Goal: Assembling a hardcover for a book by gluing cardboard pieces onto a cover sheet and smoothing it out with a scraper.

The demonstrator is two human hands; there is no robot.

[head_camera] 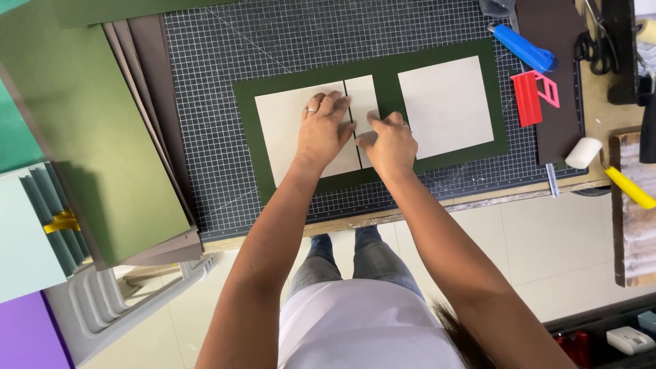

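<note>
A dark green sheet [383,68] lies on a gridded cutting mat [273,41]. Three pale cardboard pieces rest on it: a large left board [280,137], a narrow middle strip [364,96] and a large right board [445,106]. My left hand [322,130], wearing a ring, lies flat on the left board with fingertips at its edge beside the strip. My right hand [391,145] presses on the lower part of the narrow strip, fingers bent. Neither hand grips anything.
A stack of green and brown sheets [89,130] lies at the left. At the right are a blue-handled tool [523,48], a red plastic tool [527,99], scissors [593,48], a dark brown sheet [557,102] and a yellow-handled roller [608,171]. The table's front edge [410,213] is near my body.
</note>
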